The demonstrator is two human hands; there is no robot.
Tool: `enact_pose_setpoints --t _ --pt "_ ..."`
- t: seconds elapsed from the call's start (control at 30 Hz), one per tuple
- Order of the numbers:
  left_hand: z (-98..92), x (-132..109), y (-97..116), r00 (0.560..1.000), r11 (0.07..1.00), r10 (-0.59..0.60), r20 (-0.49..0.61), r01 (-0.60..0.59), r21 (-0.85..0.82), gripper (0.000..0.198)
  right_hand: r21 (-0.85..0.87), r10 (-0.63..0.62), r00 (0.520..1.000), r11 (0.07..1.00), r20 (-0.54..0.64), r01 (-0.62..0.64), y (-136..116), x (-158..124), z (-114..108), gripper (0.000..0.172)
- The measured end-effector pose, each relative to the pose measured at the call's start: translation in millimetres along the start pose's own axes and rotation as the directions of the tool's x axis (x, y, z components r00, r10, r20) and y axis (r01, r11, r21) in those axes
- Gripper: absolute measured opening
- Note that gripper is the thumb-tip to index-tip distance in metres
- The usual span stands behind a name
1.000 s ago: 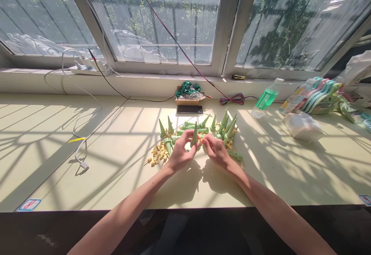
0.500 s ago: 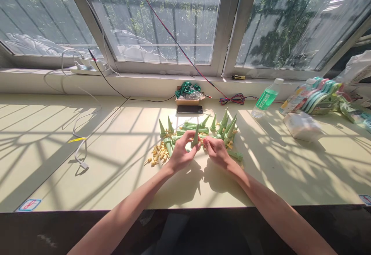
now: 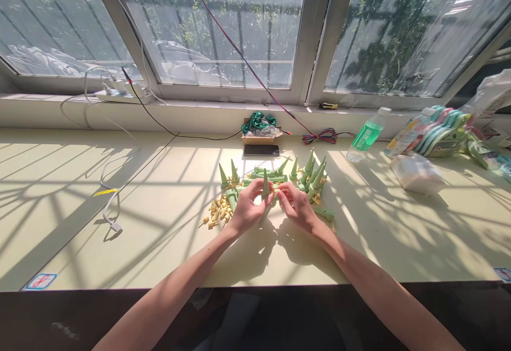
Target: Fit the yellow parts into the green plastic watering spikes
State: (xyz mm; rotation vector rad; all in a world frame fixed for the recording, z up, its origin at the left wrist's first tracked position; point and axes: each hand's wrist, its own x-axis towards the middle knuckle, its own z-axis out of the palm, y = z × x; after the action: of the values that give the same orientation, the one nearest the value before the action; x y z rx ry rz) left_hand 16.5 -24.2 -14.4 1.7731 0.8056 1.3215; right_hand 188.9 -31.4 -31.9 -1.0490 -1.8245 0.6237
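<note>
My left hand (image 3: 252, 206) grips a green cone (image 3: 265, 183), which points upward between thumb and fingers. Close beside it, my right hand (image 3: 296, 206) is closed, its fingertips pinching a small yellowish piece (image 3: 277, 192) against the side of the cone. Behind both hands lie green tubes (image 3: 261, 172) and more upright green cones (image 3: 308, 162). A pile of small yellow pegs (image 3: 217, 211) lies left of my left hand. Another green tube (image 3: 324, 212) rests just right of my right hand.
Behind the parts lie a black phone (image 3: 261, 150) and a small box (image 3: 257, 139) with green material. A green-labelled bottle (image 3: 367, 135), a tissue pack (image 3: 416, 173) and coloured items (image 3: 443, 130) stand at right. A white cable (image 3: 106, 202) lies at left.
The cone in my left hand has shifted slightly left and stands more upright. My right hand has moved slightly left, its fingertips now nearer the cone.
</note>
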Motion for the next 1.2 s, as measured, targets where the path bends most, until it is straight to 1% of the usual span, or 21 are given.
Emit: enact_pose_setpoints --t 0.17,0.6,0.73,0.83,1.0,1.2 --pt "-0.9 0.3 -1.0 0.999 1.0 -0.005 0.041 0.006 -0.021 0.02 0.006 -0.008 1.0 1.0 0.014 0.008 0.2 -0.3 -0.2 0.025" --pt "-1.3 -0.3 -1.4 0.999 1.0 0.017 0.034 -0.017 -0.003 0.016 -0.045 -0.018 1.0 0.999 0.008 0.018 6.0 0.0 -1.1 0.023" --pt "-1.8 -0.8 0.3 0.999 0.999 0.031 0.038 -0.032 0.036 0.013 -0.058 -0.014 1.0 0.998 0.015 0.015 6.5 -0.7 -1.5 0.023" --pt "-2.0 -1.1 1.8 0.998 0.998 0.034 0.048 -0.037 0.06 0.01 -0.078 -0.004 1.0 0.997 0.02 0.006 4.0 -0.5 -2.3 0.025" --pt "-1.8 -0.9 4.0 0.997 0.997 0.043 0.065 -0.047 0.066 0.009 -0.093 -0.027 0.999 0.995 0.026 0.029 -0.6 0.9 -3.7 0.032" --pt "-2.1 -0.9 4.9 0.997 0.997 0.033 0.068 -0.038 0.072 0.01 -0.097 -0.02 1.0 0.995 0.016 0.022 0.5 1.1 -2.7 0.036"
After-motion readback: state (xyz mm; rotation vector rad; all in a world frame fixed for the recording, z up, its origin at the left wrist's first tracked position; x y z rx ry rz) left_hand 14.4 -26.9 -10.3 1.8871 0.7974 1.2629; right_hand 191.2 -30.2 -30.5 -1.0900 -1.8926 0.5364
